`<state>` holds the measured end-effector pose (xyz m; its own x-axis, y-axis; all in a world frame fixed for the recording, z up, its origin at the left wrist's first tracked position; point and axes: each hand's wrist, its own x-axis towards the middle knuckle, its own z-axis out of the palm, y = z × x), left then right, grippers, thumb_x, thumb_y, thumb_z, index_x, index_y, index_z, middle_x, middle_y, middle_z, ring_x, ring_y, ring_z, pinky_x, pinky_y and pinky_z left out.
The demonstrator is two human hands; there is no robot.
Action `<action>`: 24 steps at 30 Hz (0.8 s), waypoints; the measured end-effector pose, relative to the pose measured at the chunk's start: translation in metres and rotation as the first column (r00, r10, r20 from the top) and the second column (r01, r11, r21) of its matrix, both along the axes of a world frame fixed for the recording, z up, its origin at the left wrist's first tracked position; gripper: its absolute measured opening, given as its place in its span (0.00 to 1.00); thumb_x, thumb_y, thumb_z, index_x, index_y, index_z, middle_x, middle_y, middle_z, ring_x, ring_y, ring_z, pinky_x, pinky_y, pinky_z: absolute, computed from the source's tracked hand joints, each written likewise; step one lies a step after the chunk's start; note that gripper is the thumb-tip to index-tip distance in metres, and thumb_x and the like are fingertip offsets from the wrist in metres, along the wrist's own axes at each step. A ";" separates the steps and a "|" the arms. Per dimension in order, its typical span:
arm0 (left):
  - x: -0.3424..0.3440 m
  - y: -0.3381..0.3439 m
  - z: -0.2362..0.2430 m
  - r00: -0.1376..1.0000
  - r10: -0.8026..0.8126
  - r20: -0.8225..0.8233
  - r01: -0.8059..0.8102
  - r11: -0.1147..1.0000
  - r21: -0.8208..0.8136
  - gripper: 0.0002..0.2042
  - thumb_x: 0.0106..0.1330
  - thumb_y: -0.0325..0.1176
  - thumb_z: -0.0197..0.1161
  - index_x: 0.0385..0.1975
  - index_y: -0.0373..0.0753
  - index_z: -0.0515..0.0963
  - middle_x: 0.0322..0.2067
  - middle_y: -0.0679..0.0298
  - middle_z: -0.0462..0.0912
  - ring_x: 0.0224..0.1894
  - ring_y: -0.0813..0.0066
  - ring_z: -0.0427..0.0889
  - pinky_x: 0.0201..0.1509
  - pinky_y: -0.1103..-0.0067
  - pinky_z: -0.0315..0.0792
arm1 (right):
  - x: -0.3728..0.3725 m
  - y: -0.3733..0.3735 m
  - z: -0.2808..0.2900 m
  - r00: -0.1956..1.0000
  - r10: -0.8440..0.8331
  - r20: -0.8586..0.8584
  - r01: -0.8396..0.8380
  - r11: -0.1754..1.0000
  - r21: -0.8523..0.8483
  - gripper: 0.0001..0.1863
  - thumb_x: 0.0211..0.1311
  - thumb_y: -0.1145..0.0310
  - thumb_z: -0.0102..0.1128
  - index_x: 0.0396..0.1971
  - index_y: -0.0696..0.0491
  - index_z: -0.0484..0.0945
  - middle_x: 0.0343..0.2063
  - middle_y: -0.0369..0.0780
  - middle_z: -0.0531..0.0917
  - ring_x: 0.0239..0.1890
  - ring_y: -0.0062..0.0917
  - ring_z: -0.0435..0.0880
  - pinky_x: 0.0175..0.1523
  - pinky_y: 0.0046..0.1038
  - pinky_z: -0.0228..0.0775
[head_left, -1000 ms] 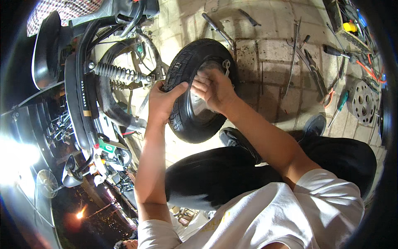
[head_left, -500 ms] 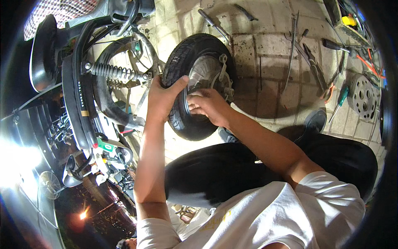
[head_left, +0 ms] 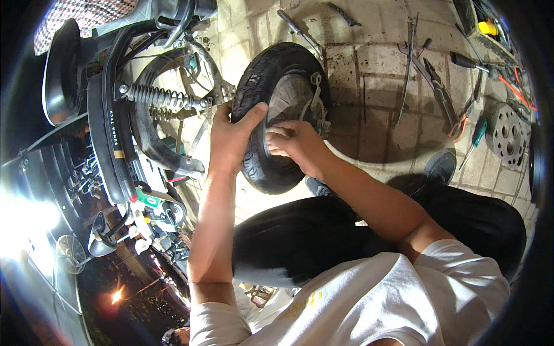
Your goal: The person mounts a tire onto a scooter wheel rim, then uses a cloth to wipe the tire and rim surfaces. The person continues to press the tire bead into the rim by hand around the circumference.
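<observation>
A black scooter wheel (head_left: 262,78) with a metal hub (head_left: 287,99) stands upright on the paving in front of me. My left hand (head_left: 234,135) grips its tire at the near left side, the thumb across the sidewall and the fingers out of sight behind the tread. At the rim, my right hand (head_left: 297,144) has its fingers pinched together against the tire's inner edge. Whatever lies between those fingertips is hidden. A metal arm with bolts (head_left: 315,95) sits on the hub's right side.
To the left is a scooter with a coil shock absorber (head_left: 164,98). Pry bars (head_left: 408,63), pliers (head_left: 438,95), a green-handled screwdriver (head_left: 476,138) and a perforated metal disc (head_left: 509,135) lie on the right. A toolbox (head_left: 490,40) stands beyond them. My shoe (head_left: 440,168) is nearby.
The wheel and both hands have shifted slightly to the right, the wheel turning a little. My left hand keeps its hold, and the right fingers stay pinched at the rim.
</observation>
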<state>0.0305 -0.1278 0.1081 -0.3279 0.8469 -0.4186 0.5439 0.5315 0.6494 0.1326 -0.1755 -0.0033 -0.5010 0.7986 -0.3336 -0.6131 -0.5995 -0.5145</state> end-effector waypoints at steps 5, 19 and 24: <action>0.009 -0.004 0.000 0.999 0.025 0.041 -0.026 0.999 0.028 0.34 0.53 0.42 0.76 0.51 0.22 0.71 0.44 0.47 0.81 0.41 0.65 0.82 0.44 0.76 0.76 | 0.015 0.003 0.002 0.999 0.049 -0.023 -0.049 0.999 0.017 0.14 0.63 0.64 0.65 0.29 0.61 0.77 0.27 0.36 0.77 0.29 0.20 0.73 0.41 0.27 0.71; -0.003 -0.005 -0.001 0.985 -0.141 -0.102 0.139 0.990 -0.026 0.27 0.52 0.29 0.76 0.49 0.25 0.73 0.38 0.56 0.84 0.37 0.74 0.82 0.44 0.79 0.76 | 0.016 0.014 -0.003 0.983 0.161 -0.089 -0.155 0.986 0.064 0.10 0.62 0.61 0.63 0.34 0.52 0.77 0.28 0.30 0.70 0.29 0.16 0.66 0.32 0.23 0.58; -0.017 -0.003 0.002 0.982 -0.182 -0.040 0.183 0.983 0.022 0.23 0.50 0.30 0.73 0.45 0.25 0.76 0.36 0.56 0.85 0.35 0.74 0.83 0.42 0.79 0.76 | 0.049 0.048 0.005 0.835 0.332 0.440 -0.530 0.700 0.478 0.12 0.61 0.63 0.59 0.36 0.57 0.79 0.29 0.38 0.81 0.33 0.22 0.78 0.39 0.30 0.67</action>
<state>0.0139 -0.1309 0.1103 -0.1818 0.9042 -0.3866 0.6550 0.4045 0.6382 0.1815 -0.1274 0.0013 -0.7917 0.6038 -0.0923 -0.1171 -0.2983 -0.9473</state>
